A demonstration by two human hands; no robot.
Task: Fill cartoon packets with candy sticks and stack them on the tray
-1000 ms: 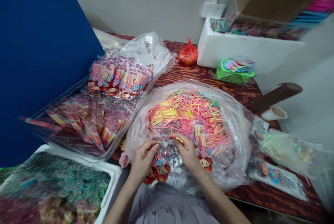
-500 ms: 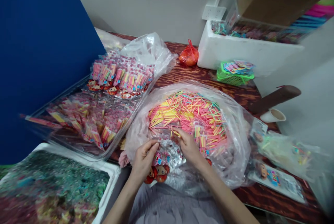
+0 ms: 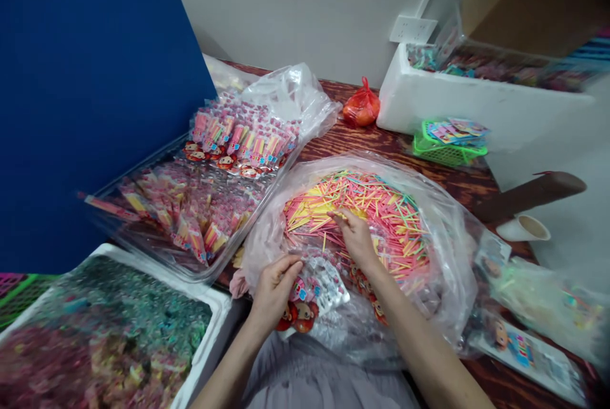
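Note:
My left hand is closed, thumb against fingers, on several clear printed plastic packets with red-haired cartoon heads along the bottom. Their silvery backs fan out to the right. My right hand reaches over a heap of thin pink, yellow and green sticks, its fingers stretched toward the yellow ones. Nothing shows in those fingers. The heap lies in a large clear plastic bag spread open in front of me. More cartoon packets rest in the bag under my right wrist.
To the left, a clear tray holds many filled packets. A white foam box of coloured bits stands nearer. On the right are a green basket, a paper cup and bagged packets. A red bag sits behind.
My right hand has moved from beside the packets, where it held short yellow sticks, forward onto the heap. My left hand keeps its hold. The whole view has shifted slightly.

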